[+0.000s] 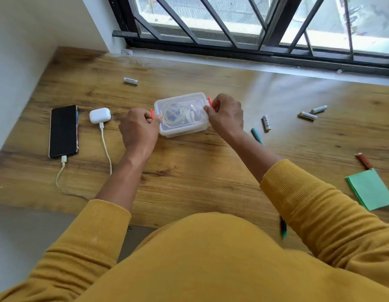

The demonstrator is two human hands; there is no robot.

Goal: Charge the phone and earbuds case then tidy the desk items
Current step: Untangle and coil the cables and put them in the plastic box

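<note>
A black phone point(63, 131) lies at the desk's left with a white cable point(59, 178) plugged into its near end. Beside it sits a white earbuds case point(100, 115), also with a white cable point(106, 149) plugged in. At the desk's middle stands a clear plastic box point(181, 115) with its lid on and coiled white cables inside. My left hand point(139, 129) pinches the orange clip on the box's left end. My right hand point(227, 115) pinches the orange clip on its right end.
Several white batteries lie loose: one at the back point(130, 81), others at the right point(266, 122) point(307, 115) point(319, 109). A teal pen point(257, 136), a brown lighter-like item point(364, 160), green sticky notes point(369, 189) and a dark pen point(283, 228) lie on the right side.
</note>
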